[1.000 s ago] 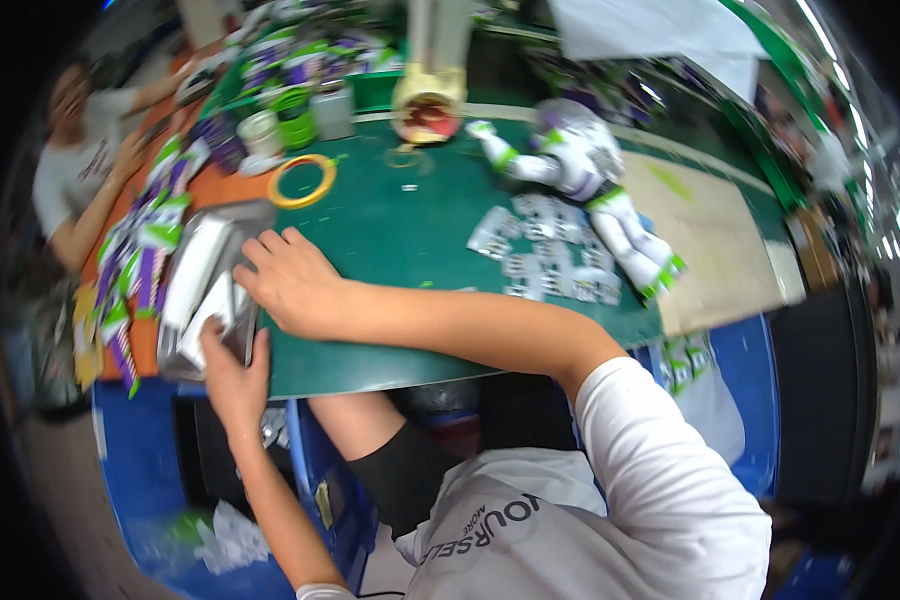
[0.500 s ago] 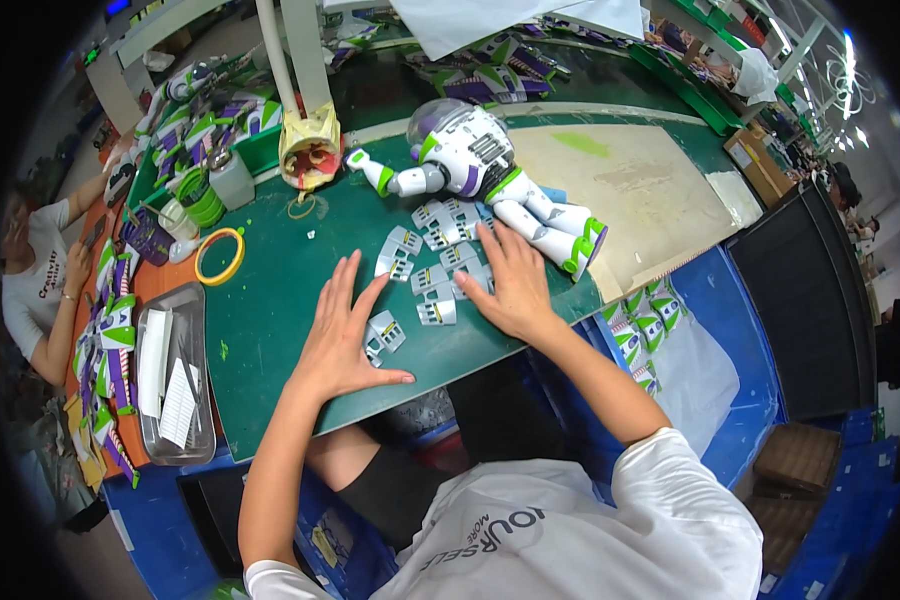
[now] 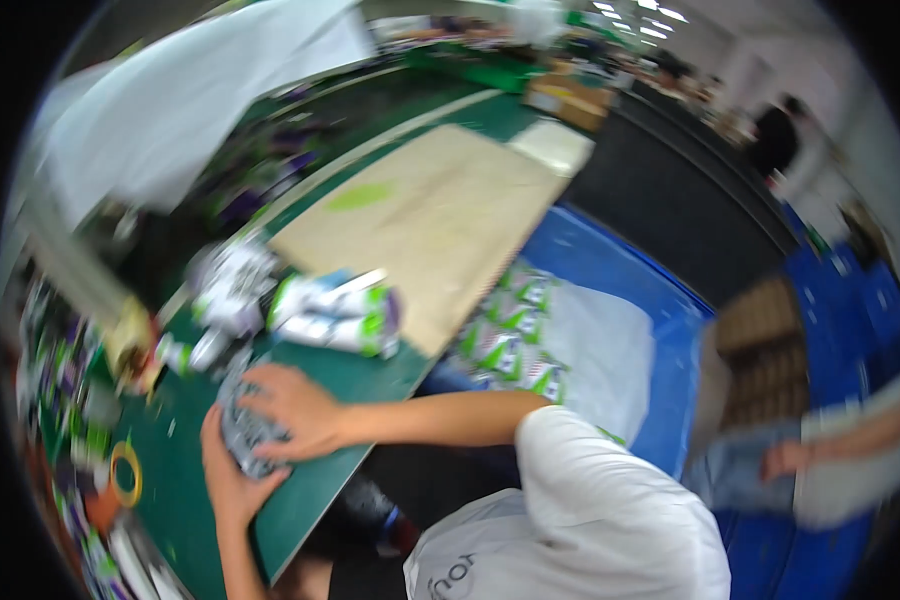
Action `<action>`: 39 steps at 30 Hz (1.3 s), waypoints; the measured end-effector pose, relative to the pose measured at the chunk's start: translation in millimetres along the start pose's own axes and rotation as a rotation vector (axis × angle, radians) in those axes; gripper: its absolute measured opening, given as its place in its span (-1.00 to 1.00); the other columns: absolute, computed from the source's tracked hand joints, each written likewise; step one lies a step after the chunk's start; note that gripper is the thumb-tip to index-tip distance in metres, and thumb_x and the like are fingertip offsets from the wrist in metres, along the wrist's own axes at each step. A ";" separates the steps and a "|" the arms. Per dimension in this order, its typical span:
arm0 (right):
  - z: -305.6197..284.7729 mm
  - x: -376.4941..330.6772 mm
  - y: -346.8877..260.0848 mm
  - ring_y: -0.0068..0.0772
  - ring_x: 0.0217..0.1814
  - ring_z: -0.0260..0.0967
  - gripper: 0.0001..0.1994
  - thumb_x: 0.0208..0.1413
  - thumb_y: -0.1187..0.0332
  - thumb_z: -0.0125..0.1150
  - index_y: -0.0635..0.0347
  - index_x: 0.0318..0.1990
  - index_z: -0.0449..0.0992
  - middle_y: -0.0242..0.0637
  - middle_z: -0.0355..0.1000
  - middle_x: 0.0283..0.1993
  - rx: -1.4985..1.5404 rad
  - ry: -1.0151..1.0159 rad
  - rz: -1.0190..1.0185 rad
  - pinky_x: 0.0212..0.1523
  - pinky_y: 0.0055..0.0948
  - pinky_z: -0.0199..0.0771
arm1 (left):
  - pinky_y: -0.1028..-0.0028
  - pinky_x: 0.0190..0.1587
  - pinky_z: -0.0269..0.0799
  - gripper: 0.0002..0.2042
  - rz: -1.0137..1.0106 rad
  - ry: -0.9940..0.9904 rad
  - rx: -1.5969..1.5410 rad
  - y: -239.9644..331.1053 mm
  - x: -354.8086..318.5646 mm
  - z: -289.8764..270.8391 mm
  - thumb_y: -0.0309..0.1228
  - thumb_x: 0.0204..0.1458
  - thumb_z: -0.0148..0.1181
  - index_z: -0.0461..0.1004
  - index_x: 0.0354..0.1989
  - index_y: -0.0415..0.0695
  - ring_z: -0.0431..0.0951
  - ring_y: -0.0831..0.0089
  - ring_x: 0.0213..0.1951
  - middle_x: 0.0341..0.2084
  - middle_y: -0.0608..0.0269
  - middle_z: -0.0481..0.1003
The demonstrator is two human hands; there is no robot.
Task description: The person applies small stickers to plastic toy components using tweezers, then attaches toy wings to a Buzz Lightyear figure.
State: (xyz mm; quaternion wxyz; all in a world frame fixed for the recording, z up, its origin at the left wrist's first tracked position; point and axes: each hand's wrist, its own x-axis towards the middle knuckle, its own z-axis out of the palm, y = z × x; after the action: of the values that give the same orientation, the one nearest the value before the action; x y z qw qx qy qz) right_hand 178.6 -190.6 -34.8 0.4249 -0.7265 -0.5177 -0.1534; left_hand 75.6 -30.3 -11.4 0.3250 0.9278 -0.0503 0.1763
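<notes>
Several grey plastic parts are bunched into a narrow heap on the green tabletop. My left hand cups the near left side of the heap, thumb apart from the fingers. From the right, my right hand curls over the parts, its fingers bent around them. The heap is pressed between both hands, and blur hides the single pieces. Just beyond lies a white, green and purple toy astronaut figure, its legs pointing right. One of its arms reaches toward the left.
A beige board covers the far right of the bench. Right of the bench, a blue bin holds green-and-white parts and a white sheet. A yellow tape roll lies at left. Another person's hand shows at lower right.
The view has swung to the right. My hands, spread apart around the scattered grey parts before, have come together, and the parts are now bunched between them.
</notes>
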 end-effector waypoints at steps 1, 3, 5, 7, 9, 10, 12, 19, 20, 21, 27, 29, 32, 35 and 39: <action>6.7 1.7 2.4 0.14 0.14 -0.02 -0.37 -0.22 -0.04 0.14 0.23 -0.03 0.27 0.13 0.04 0.11 -0.021 0.007 0.046 0.08 -0.03 -0.01 | 0.23 0.14 0.02 0.06 0.031 -0.001 -0.006 -2.0 -3.0 0.8 -0.12 -0.65 0.42 -0.02 0.13 -0.28 0.10 0.02 0.12 0.10 -0.08 0.07; 2.1 9.8 8.7 0.19 0.22 -0.16 -0.32 -0.21 -0.06 0.13 0.24 0.03 0.22 0.21 -0.07 0.17 -0.017 -0.018 0.140 0.17 -0.01 -0.15 | 0.21 0.16 -0.03 0.07 0.042 0.003 0.002 6.4 1.1 2.2 0.00 -0.59 0.38 -0.06 0.15 -0.27 0.02 0.02 0.16 0.14 -0.08 -0.01; -3.7 18.3 20.0 0.21 0.26 -0.22 -0.26 -0.20 -0.09 0.09 0.27 0.07 0.19 0.25 -0.10 0.19 0.016 -0.074 0.225 0.21 0.00 -0.26 | 0.17 0.17 -0.08 0.06 0.075 0.034 0.014 13.7 7.6 9.4 0.14 -0.48 0.27 -0.10 0.17 -0.26 -0.05 0.01 0.20 0.17 -0.08 -0.09; -3.0 25.8 27.9 0.22 0.25 -0.20 -0.25 -0.19 -0.13 0.05 0.27 0.08 0.19 0.26 -0.05 0.16 -0.002 -0.177 0.278 0.21 0.01 -0.26 | 0.17 0.17 -0.09 0.05 0.102 0.044 0.045 13.1 9.6 12.4 0.16 -0.45 0.24 -0.09 0.18 -0.26 -0.06 0.03 0.20 0.18 -0.07 -0.09; 2.2 32.7 32.5 0.21 0.21 -0.13 -0.25 -0.18 -0.16 0.01 0.26 0.07 0.21 0.24 0.04 0.11 -0.043 -0.164 0.273 0.20 0.02 -0.24 | 0.15 0.18 -0.12 -0.01 0.102 0.043 0.126 9.6 9.6 11.3 0.15 -0.36 0.18 -0.09 0.18 -0.25 -0.08 0.02 0.21 0.19 -0.05 -0.11; 3.4 35.9 34.0 0.20 0.19 -0.09 -0.26 -0.18 -0.17 0.00 0.26 0.05 0.23 0.22 0.07 0.08 -0.007 -0.219 0.258 0.18 0.01 -0.19 | 0.15 0.18 -0.12 -0.01 0.100 0.044 0.126 8.0 10.1 11.6 0.15 -0.36 0.18 -0.09 0.18 -0.25 -0.08 0.02 0.21 0.19 -0.05 -0.11; 4.6 38.0 31.5 0.13 0.10 0.00 -0.31 -0.16 -0.16 -0.01 0.28 -0.03 0.31 0.15 0.14 0.00 0.061 -0.217 0.216 0.10 -0.05 -0.02 | 0.18 0.19 -0.13 -0.08 0.041 0.039 0.139 7.1 11.8 10.5 0.00 -0.33 0.21 -0.08 0.18 -0.24 -0.09 0.04 0.22 0.19 -0.06 -0.11; -6.5 35.6 14.9 0.00 0.08 0.02 -0.38 -0.18 -0.11 0.06 0.30 -0.13 0.38 0.08 0.13 0.00 0.266 -0.205 0.230 0.07 -0.15 0.02 | 0.29 0.19 -0.08 -0.20 -0.042 -0.003 -0.008 3.4 10.0 8.4 -0.33 -0.34 0.20 -0.04 0.16 -0.27 0.06 0.09 0.16 0.13 -0.03 0.06; -11.9 37.1 10.4 0.05 0.09 -0.01 -0.37 -0.17 -0.10 0.06 0.31 -0.10 0.35 0.12 0.10 0.02 0.223 -0.217 0.291 0.11 -0.12 -0.06 | 0.29 0.19 -0.08 -0.20 -0.039 0.000 -0.007 -2.7 8.7 9.3 -0.33 -0.34 0.20 -0.04 0.16 -0.27 0.06 0.09 0.16 0.13 -0.03 0.06; -5.3 36.0 14.6 0.05 0.09 -0.01 -0.37 -0.17 -0.10 0.06 0.31 -0.10 0.35 0.12 0.10 0.02 0.221 -0.216 0.287 0.11 -0.12 -0.06 | 0.29 0.18 -0.07 -0.19 -0.015 -0.020 0.062 -7.8 7.4 9.5 -0.31 -0.34 0.21 -0.03 0.16 -0.28 0.06 0.10 0.16 0.12 -0.04 0.06; 28.0 45.4 22.5 0.21 0.10 -0.04 -0.29 -0.12 -0.18 -0.07 0.27 0.03 0.23 0.22 0.08 0.01 -0.092 -0.067 0.268 0.19 0.01 -0.25 | 0.20 0.18 -0.10 -0.04 0.015 0.012 0.122 -0.8 2.6 6.5 -0.12 -0.43 0.30 -0.08 0.17 -0.28 0.01 0.04 0.18 0.15 -0.07 -0.02; 19.9 52.0 23.4 0.20 0.10 -0.05 -0.29 -0.13 -0.18 -0.07 0.24 0.04 0.22 0.20 0.09 0.00 -0.012 -0.199 0.283 0.19 0.02 -0.25 | 0.20 0.19 -0.12 0.02 0.053 0.039 0.126 4.0 3.9 4.9 -0.04 -0.45 0.30 -0.13 0.18 -0.29 -0.03 0.06 0.20 0.17 -0.06 -0.06; 17.6 50.3 29.1 0.15 0.07 -0.03 -0.31 -0.16 -0.14 -0.01 0.19 0.05 0.25 0.12 0.14 -0.04 0.068 -0.289 0.270 0.15 0.01 -0.15 | 0.19 0.22 -0.20 0.10 0.006 0.182 0.115 5.2 8.1 13.7 -0.06 -0.56 0.34 -0.17 0.20 -0.26 -0.10 0.06 0.22 0.18 -0.04 -0.09; 18.2 45.7 30.1 -0.05 -0.07 0.06 -0.44 -0.24 -0.03 0.11 0.19 -0.12 0.41 -0.04 0.21 -0.12 0.117 -0.201 0.201 -0.07 -0.16 0.08 | 0.22 0.22 -0.17 0.03 -0.063 0.171 0.141 7.6 7.7 10.2 -0.21 -0.54 0.35 -0.14 0.19 -0.26 -0.05 0.08 0.20 0.17 -0.03 -0.04; 28.8 41.1 19.8 -0.11 -0.08 0.06 -0.46 -0.24 -0.01 0.13 0.25 -0.18 0.43 -0.09 0.22 -0.14 0.134 -0.104 0.197 -0.08 -0.21 0.07 | 0.21 0.18 -0.07 -0.11 -0.112 0.218 0.078 5.0 7.7 11.6 -0.43 -0.47 0.29 -0.06 0.16 -0.26 0.06 0.03 0.15 0.10 -0.09 0.07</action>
State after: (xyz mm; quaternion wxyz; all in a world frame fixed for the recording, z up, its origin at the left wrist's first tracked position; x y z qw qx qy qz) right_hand 207.0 -144.7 -33.6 0.4583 -0.7508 -0.4742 -0.0382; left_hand 85.2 -41.3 -14.1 0.3016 0.9164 0.0441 0.2593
